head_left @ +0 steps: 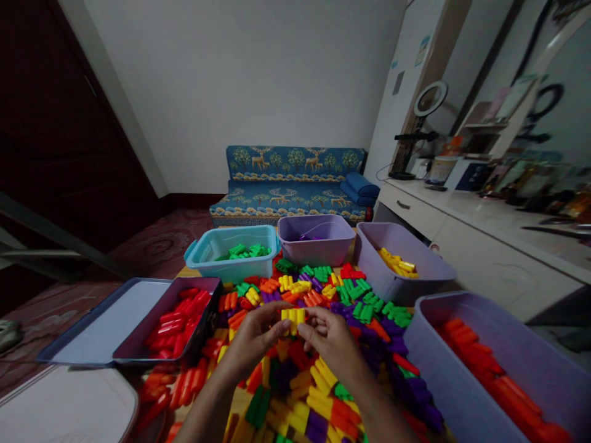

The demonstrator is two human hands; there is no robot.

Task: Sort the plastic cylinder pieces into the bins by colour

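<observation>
Head | both hands [264, 332] [325, 332] pinch yellow piece [293, 320] | teal bin [235, 271]: green pieces [247, 251] | open case [196, 284]: red pieces [178, 323]

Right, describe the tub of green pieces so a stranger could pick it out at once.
Start at the blue deer-patterned sofa by the wall. Just this side of it, three open tubs line the far part of the table; take the leftmost tub. It holds green pieces and is light blue, while the nearest tub on its right is pale purple.
</observation>
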